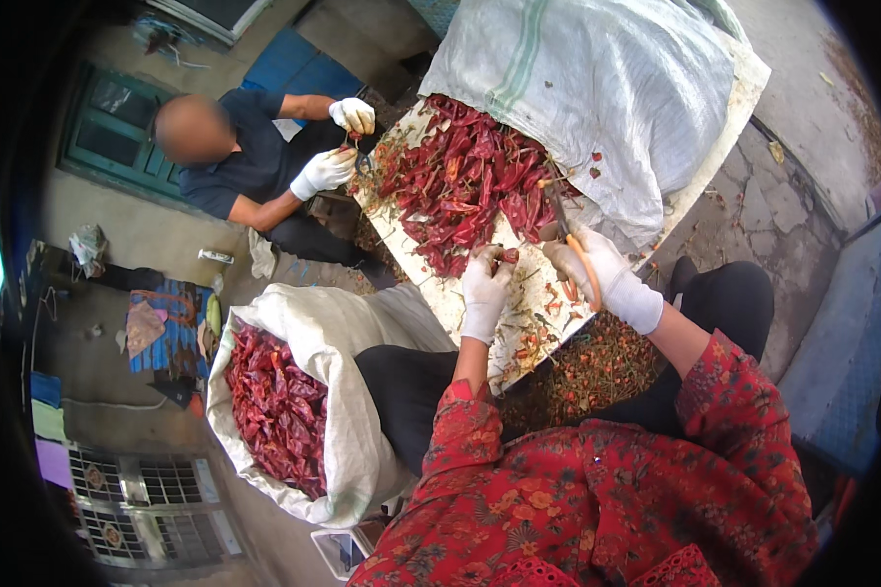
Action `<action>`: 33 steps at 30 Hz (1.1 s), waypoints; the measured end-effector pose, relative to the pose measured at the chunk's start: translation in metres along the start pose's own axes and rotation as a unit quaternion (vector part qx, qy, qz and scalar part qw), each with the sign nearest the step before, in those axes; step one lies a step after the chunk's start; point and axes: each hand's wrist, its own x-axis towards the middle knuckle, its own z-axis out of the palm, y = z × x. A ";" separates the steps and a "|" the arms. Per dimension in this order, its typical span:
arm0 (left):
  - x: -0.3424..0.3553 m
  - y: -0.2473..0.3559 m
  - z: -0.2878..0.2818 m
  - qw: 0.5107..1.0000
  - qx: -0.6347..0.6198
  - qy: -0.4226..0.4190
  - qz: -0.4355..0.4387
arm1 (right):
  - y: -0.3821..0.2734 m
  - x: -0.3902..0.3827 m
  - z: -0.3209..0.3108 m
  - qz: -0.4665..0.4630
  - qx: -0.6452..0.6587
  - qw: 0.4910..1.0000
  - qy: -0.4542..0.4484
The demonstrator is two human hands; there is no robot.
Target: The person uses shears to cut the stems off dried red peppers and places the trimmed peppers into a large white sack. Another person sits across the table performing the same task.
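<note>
My gloved left hand point(485, 293) is closed round a dried red pepper point(506, 256) over a pale board point(525, 347). Just right of it, my gloved right hand point(607, 274) grips orange-handled scissors point(582, 262), whose blades point up toward the back of the board. A heap of dried red peppers point(465, 181) lies on the board beyond my hands, partly under a white woven sack point(607, 83). Loose stems and bits are scattered round my hands.
A co-worker point(264, 176) in a dark top and white gloves sits at upper left, holding a pepper and scissors. An open sack of peppers point(274, 411) stands by my left leg. Scraps point(592, 382) litter the ground below the board. A blue slatted object point(166, 333) lies further left.
</note>
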 end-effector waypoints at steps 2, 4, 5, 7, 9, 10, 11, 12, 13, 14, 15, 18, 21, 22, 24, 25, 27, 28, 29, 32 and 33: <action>-0.002 0.051 -0.007 0.923 -0.271 -0.035 -0.271 | 0.019 -0.004 0.002 -0.161 -0.321 0.928 0.095; -0.004 0.079 -0.024 0.877 -0.377 -0.015 -0.299 | 0.015 -0.013 0.010 -0.176 -0.467 0.865 0.059; -0.006 0.082 -0.029 0.875 -0.400 -0.011 -0.273 | 0.020 -0.016 0.012 -0.223 -0.532 0.816 0.045; -0.007 0.089 -0.040 0.880 -0.387 0.021 -0.276 | 0.026 -0.015 0.011 -0.188 -0.561 0.806 -0.007; -0.006 0.092 -0.050 0.878 -0.380 0.049 -0.287 | 0.025 -0.014 0.008 -0.158 -0.590 0.792 -0.030; -0.006 0.093 -0.053 0.884 -0.365 0.060 -0.287 | 0.026 -0.014 0.006 -0.181 -0.588 0.788 -0.008; -0.006 0.095 -0.056 0.889 -0.350 0.070 -0.287 | 0.029 -0.014 0.005 -0.205 -0.585 0.785 0.013; -0.006 0.097 -0.058 0.894 -0.335 0.080 -0.287 | 0.031 -0.014 0.004 -0.228 -0.582 0.780 0.035; -0.010 0.094 -0.059 0.899 -0.338 0.066 -0.271 | 0.031 -0.015 0.005 -0.266 -0.561 0.782 0.055; -0.012 0.093 -0.058 0.918 -0.306 0.061 -0.245 | 0.029 -0.016 0.007 -0.273 -0.554 0.784 0.054; -0.014 0.093 -0.055 0.935 -0.273 0.055 -0.219 | 0.026 -0.016 0.009 -0.281 -0.547 0.787 0.054; -0.022 0.084 -0.049 0.976 -0.160 0.035 -0.144 | 0.024 -0.016 0.013 -0.290 -0.543 0.786 0.061; -0.022 0.102 -0.046 0.959 -0.228 0.013 -0.169 | 0.025 -0.015 0.009 -0.311 -0.541 0.779 0.071; -0.020 0.110 -0.049 0.947 -0.255 -0.006 -0.194 | 0.026 -0.014 0.008 -0.322 -0.538 0.775 0.074; -0.015 0.126 -0.057 0.917 -0.312 -0.047 -0.243 | 0.028 -0.013 0.004 -0.304 -0.552 0.773 0.076; -0.014 0.131 -0.061 0.902 -0.348 -0.069 -0.245 | 0.028 -0.012 0.004 -0.298 -0.558 0.771 0.075; -0.016 0.133 -0.060 0.907 -0.335 -0.053 -0.248 | 0.025 -0.015 0.003 -0.295 -0.559 0.772 0.068; -0.017 0.134 -0.060 0.910 -0.329 -0.045 -0.250 | 0.022 -0.017 0.003 -0.294 -0.560 0.772 0.064; -0.019 0.131 -0.060 0.911 -0.334 -0.037 -0.240 | 0.021 -0.018 0.003 -0.297 -0.558 0.773 0.060; -0.022 0.123 -0.060 0.910 -0.348 -0.020 -0.225 | 0.019 -0.019 0.004 -0.303 -0.557 0.771 0.051; -0.022 0.122 -0.060 0.908 -0.352 -0.019 -0.228 | 0.019 -0.019 0.003 -0.304 -0.559 0.770 0.050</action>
